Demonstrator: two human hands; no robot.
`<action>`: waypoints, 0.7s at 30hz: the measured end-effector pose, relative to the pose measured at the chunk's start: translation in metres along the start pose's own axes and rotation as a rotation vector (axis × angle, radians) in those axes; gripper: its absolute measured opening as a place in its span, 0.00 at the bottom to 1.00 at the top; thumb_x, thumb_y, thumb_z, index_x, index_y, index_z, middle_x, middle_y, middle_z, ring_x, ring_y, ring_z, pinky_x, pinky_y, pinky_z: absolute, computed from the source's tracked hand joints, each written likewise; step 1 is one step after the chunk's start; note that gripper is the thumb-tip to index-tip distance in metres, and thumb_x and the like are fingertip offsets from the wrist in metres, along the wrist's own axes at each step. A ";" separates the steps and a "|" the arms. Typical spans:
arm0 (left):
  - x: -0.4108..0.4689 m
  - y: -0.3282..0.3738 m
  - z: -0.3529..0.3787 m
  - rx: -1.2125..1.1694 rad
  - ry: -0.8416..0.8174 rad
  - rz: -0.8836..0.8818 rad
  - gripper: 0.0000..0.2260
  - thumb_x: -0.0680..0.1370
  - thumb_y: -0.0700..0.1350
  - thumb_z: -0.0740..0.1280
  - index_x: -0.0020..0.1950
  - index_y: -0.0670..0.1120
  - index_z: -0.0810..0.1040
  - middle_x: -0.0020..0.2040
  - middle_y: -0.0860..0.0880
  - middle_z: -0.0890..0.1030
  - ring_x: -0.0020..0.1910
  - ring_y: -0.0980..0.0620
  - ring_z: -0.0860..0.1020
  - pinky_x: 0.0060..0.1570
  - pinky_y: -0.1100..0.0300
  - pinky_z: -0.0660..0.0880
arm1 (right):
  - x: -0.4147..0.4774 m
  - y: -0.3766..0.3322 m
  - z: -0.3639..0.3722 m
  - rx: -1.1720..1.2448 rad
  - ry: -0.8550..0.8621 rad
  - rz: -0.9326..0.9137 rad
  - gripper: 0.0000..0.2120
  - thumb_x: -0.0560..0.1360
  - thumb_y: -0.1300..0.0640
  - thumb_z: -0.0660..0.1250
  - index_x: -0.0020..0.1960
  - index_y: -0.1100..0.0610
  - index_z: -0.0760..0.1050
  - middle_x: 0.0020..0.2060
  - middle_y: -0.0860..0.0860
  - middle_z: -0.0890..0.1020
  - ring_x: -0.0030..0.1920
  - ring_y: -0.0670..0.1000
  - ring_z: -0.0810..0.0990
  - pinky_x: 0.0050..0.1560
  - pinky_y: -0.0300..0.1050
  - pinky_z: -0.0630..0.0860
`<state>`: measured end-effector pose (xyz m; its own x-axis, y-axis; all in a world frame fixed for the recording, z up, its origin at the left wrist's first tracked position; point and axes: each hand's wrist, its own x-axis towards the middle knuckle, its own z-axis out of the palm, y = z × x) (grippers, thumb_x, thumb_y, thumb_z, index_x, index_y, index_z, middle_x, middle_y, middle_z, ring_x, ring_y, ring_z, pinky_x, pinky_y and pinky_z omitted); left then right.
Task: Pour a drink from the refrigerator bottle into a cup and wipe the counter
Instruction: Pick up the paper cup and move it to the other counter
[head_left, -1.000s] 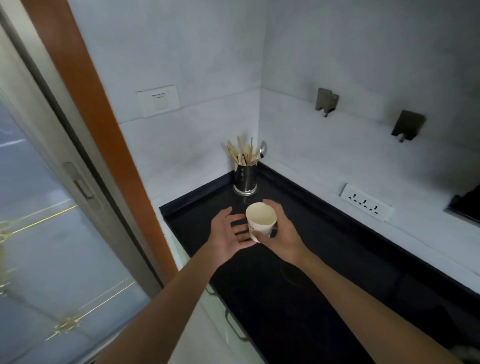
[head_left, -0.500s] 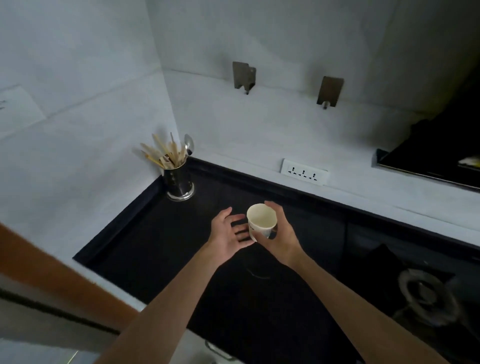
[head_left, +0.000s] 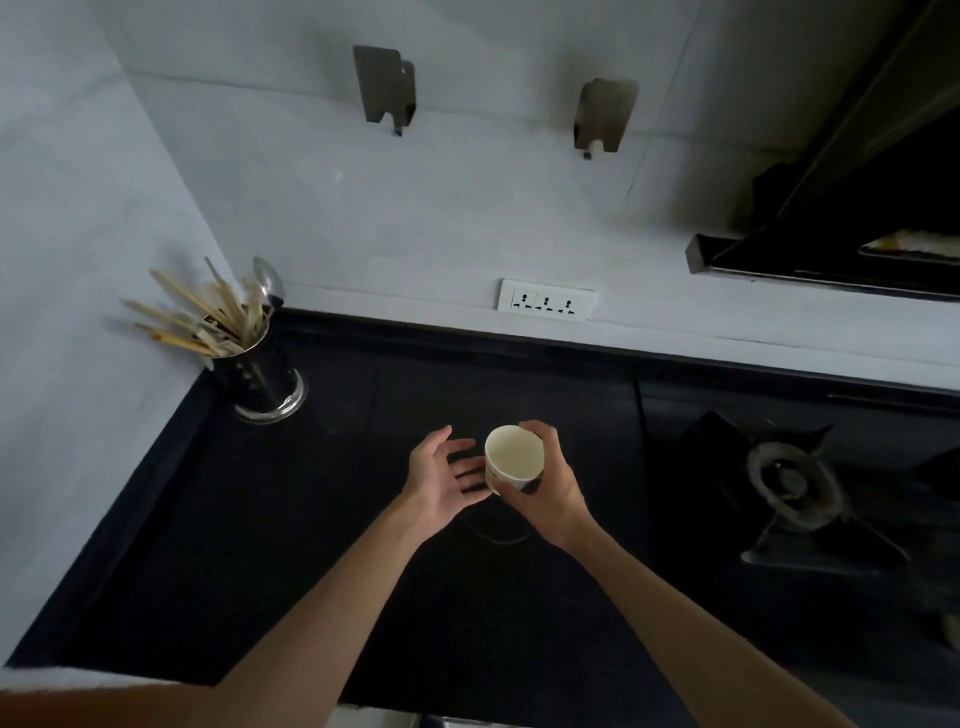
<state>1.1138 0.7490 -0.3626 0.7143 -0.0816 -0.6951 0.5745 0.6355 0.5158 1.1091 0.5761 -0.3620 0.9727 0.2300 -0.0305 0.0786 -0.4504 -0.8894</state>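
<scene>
A small cream paper cup (head_left: 513, 452) with a dark print low on its side is held upright above the black counter (head_left: 291, 519). My right hand (head_left: 545, 483) wraps around its right side and base. Just left of the cup, my left hand (head_left: 441, 478) is spread open, palm toward it, fingertips close to its wall and holding nothing. The cup looks empty inside. No bottle or cloth is in view.
A steel holder (head_left: 262, 374) full of chopsticks and a spoon stands in the back left corner. A gas burner (head_left: 795, 483) sits at the right under a dark range hood (head_left: 841, 249). A wall socket strip (head_left: 545, 301) and two metal hooks hang on the back wall.
My view has swung right, away from the doorway toward the stove. Both hands and the cup keep the same pose above the counter.
</scene>
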 end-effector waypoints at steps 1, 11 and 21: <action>0.004 0.000 -0.003 0.013 0.001 -0.011 0.24 0.82 0.55 0.58 0.69 0.39 0.71 0.66 0.32 0.75 0.64 0.34 0.75 0.65 0.37 0.70 | 0.000 0.004 0.004 -0.009 0.006 0.020 0.33 0.71 0.54 0.76 0.68 0.46 0.60 0.56 0.41 0.73 0.56 0.40 0.76 0.48 0.38 0.80; 0.027 -0.006 -0.021 0.110 0.016 -0.064 0.25 0.82 0.55 0.58 0.72 0.41 0.69 0.65 0.32 0.75 0.65 0.33 0.74 0.69 0.36 0.67 | 0.002 0.031 0.034 -0.051 0.076 0.112 0.32 0.71 0.57 0.76 0.67 0.47 0.61 0.57 0.41 0.73 0.56 0.45 0.76 0.49 0.40 0.79; 0.033 -0.004 -0.021 0.170 -0.023 -0.080 0.20 0.82 0.55 0.59 0.66 0.43 0.72 0.65 0.33 0.75 0.65 0.34 0.74 0.68 0.38 0.70 | 0.009 0.043 0.042 -0.069 0.108 0.153 0.31 0.71 0.56 0.76 0.63 0.43 0.60 0.55 0.41 0.73 0.56 0.46 0.77 0.50 0.43 0.80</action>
<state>1.1271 0.7600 -0.3980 0.6716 -0.1459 -0.7264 0.6878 0.4875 0.5379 1.1117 0.5954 -0.4200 0.9919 0.0617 -0.1106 -0.0611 -0.5320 -0.8445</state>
